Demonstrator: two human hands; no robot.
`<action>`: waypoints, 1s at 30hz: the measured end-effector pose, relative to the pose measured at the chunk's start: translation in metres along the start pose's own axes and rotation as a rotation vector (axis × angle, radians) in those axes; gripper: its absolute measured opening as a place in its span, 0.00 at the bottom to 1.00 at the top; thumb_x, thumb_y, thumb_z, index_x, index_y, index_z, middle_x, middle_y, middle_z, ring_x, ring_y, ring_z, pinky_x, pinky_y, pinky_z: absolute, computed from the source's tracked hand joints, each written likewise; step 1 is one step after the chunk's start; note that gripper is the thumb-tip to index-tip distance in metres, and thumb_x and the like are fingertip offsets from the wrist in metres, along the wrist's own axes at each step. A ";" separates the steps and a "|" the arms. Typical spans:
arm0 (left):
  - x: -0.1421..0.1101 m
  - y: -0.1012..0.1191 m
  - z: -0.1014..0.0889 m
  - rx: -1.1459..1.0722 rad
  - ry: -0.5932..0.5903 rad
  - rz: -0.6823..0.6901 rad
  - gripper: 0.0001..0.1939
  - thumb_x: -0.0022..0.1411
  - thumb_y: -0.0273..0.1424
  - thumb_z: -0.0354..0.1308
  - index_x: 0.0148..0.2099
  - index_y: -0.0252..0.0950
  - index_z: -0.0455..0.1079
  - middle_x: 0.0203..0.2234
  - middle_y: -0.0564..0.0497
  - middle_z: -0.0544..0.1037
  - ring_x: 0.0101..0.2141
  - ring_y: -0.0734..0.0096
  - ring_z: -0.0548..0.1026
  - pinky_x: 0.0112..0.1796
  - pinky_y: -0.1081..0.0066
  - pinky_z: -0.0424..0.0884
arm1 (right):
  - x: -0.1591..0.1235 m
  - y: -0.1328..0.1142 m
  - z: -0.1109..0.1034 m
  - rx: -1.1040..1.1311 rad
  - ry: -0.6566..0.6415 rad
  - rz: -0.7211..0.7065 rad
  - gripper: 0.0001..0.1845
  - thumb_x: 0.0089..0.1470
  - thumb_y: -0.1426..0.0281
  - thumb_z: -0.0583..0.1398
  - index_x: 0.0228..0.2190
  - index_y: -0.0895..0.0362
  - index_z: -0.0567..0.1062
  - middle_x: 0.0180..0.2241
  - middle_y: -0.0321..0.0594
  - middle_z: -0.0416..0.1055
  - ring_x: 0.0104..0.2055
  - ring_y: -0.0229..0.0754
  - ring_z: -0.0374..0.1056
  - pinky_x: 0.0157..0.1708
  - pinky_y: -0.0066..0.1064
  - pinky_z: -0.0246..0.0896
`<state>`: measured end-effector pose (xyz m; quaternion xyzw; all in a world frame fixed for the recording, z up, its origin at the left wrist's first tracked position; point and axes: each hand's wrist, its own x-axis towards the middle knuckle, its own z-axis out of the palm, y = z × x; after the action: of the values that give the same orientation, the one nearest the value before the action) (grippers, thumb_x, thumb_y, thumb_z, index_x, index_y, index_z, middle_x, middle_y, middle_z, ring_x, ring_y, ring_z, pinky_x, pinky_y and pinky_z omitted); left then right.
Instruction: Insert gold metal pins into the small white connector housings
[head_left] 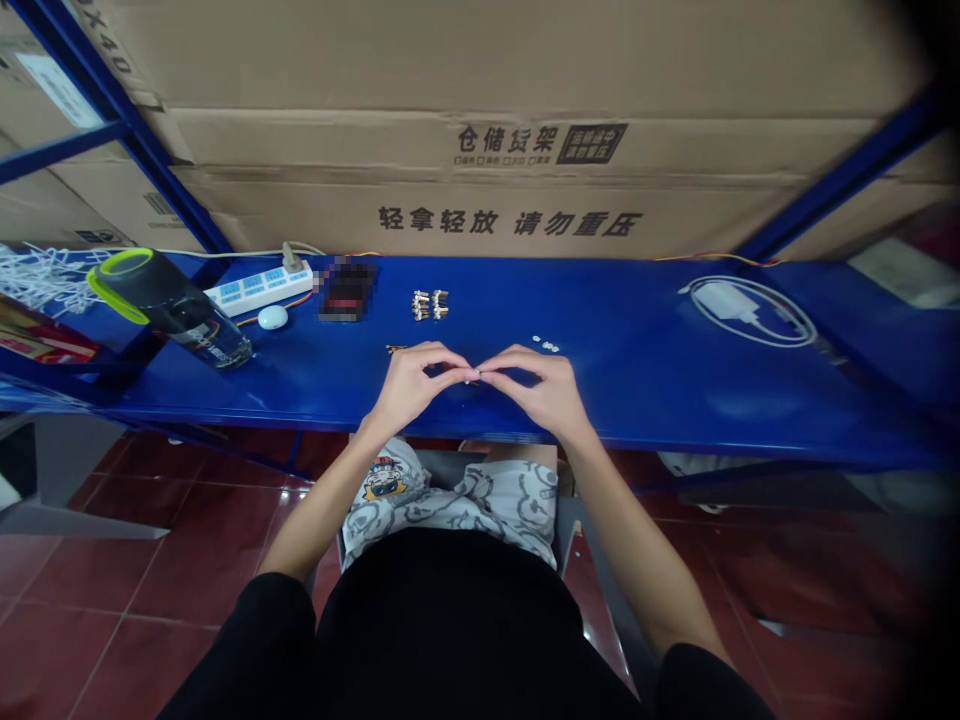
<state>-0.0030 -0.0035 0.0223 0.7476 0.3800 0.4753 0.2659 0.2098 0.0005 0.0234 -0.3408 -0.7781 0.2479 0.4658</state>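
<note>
Blue desk, where the left hand and right hand are pinching a small piece near the centre of the frame.
Thumb and forefinger of each hand are meeting at the small piece, which is showing whitish but too small to make out fully. Brown pins are lying just above the left hand, partly hidden, and white bits are lying just above the right. Two short rows of white-and-brass parts are sitting higher, left of centre. Towards the left of the frame, a pixelated dark object, a white power strip and a dark bottle are occupying the desk; a white charger is resting at the right.
</note>
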 end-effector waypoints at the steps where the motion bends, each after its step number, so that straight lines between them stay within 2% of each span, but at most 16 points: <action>1: 0.000 0.000 0.000 0.006 0.002 0.003 0.10 0.64 0.41 0.66 0.36 0.41 0.81 0.31 0.52 0.83 0.33 0.69 0.76 0.40 0.67 0.70 | 0.000 0.000 0.000 -0.008 0.001 0.002 0.05 0.59 0.65 0.65 0.36 0.49 0.83 0.35 0.36 0.82 0.37 0.44 0.76 0.41 0.39 0.71; 7: 0.001 0.000 0.001 0.028 0.023 -0.020 0.09 0.64 0.39 0.66 0.37 0.40 0.81 0.33 0.52 0.83 0.33 0.68 0.77 0.40 0.67 0.70 | 0.000 0.006 0.002 -0.094 0.044 0.013 0.05 0.59 0.63 0.66 0.33 0.50 0.82 0.34 0.36 0.81 0.36 0.44 0.75 0.41 0.39 0.70; 12: 0.001 -0.013 0.001 0.231 0.012 -0.073 0.07 0.68 0.32 0.63 0.48 0.40 0.78 0.37 0.52 0.82 0.39 0.66 0.76 0.45 0.64 0.70 | 0.002 0.017 0.005 -0.320 0.078 0.052 0.07 0.62 0.65 0.62 0.37 0.50 0.82 0.38 0.37 0.82 0.39 0.46 0.75 0.45 0.42 0.69; 15: 0.000 -0.021 0.001 0.393 -0.037 -0.063 0.10 0.71 0.26 0.56 0.50 0.40 0.77 0.41 0.50 0.81 0.43 0.63 0.75 0.49 0.60 0.69 | 0.003 0.025 0.007 -0.468 0.048 0.103 0.10 0.64 0.66 0.59 0.37 0.50 0.82 0.40 0.38 0.82 0.42 0.48 0.75 0.47 0.44 0.68; 18: -0.001 -0.024 0.001 0.469 -0.121 -0.048 0.14 0.72 0.23 0.51 0.50 0.38 0.76 0.46 0.48 0.79 0.45 0.62 0.75 0.51 0.58 0.69 | 0.005 0.031 0.010 -0.515 0.009 0.116 0.11 0.64 0.67 0.58 0.37 0.49 0.82 0.42 0.38 0.82 0.45 0.49 0.75 0.49 0.46 0.68; 24: -0.004 -0.024 0.002 0.524 -0.195 -0.024 0.18 0.72 0.21 0.47 0.55 0.37 0.74 0.55 0.46 0.77 0.53 0.59 0.75 0.57 0.56 0.70 | 0.009 0.032 0.011 -0.530 -0.082 0.071 0.13 0.64 0.67 0.57 0.38 0.50 0.83 0.46 0.41 0.81 0.47 0.52 0.74 0.46 0.48 0.70; 30: -0.007 -0.023 0.004 0.590 -0.233 -0.007 0.20 0.71 0.19 0.45 0.59 0.35 0.70 0.58 0.45 0.74 0.56 0.58 0.73 0.59 0.56 0.68 | 0.008 0.032 0.011 -0.540 -0.120 0.064 0.14 0.66 0.66 0.57 0.41 0.51 0.83 0.49 0.41 0.79 0.49 0.52 0.72 0.49 0.48 0.69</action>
<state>-0.0084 0.0040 -0.0005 0.8405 0.4712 0.2549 0.0810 0.2067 0.0260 0.0003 -0.4616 -0.8310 0.0657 0.3033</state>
